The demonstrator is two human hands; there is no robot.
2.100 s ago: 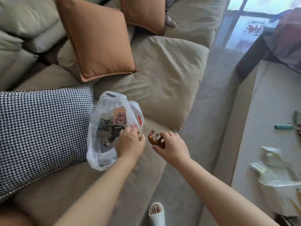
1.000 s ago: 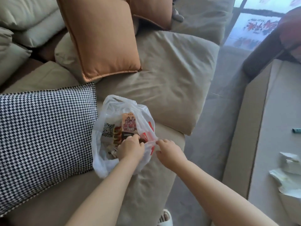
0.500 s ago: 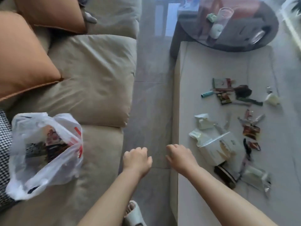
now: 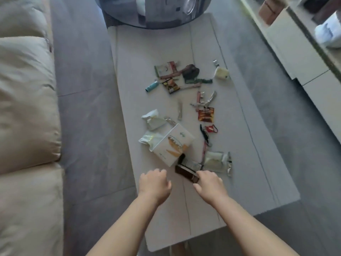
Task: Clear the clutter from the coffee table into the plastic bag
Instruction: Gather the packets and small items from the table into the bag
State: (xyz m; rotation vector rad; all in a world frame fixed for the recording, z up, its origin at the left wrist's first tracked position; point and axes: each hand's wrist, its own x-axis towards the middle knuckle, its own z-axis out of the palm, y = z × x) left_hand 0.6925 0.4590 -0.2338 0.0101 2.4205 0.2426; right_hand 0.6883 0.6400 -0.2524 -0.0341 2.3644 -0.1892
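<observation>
The coffee table (image 4: 158, 52) carries several bits of clutter. A white box with orange print (image 4: 173, 145) lies near the middle, with crumpled white wrappers (image 4: 153, 119) to its left. Just in front of it is a flat dark brown object (image 4: 185, 172). My right hand (image 4: 210, 183) has its fingertips at the near end of that object. My left hand (image 4: 154, 183) hovers loosely curled over the table beside it and holds nothing. Farther off lie a white pouch (image 4: 215, 161), a red-orange sachet (image 4: 205, 114) and a teal tube (image 4: 151, 85). The plastic bag is out of view.
A beige sofa (image 4: 24, 108) runs along the left, with a strip of grey floor (image 4: 86, 108) between it and the table. A round dark glass table (image 4: 153, 12) overlaps the table's far end. A white cabinet (image 4: 295, 52) stands at the right.
The hair claw went from my right hand into the bag on the sofa. I then turned right to the coffee table, and both empty hands moved out over its near end.
</observation>
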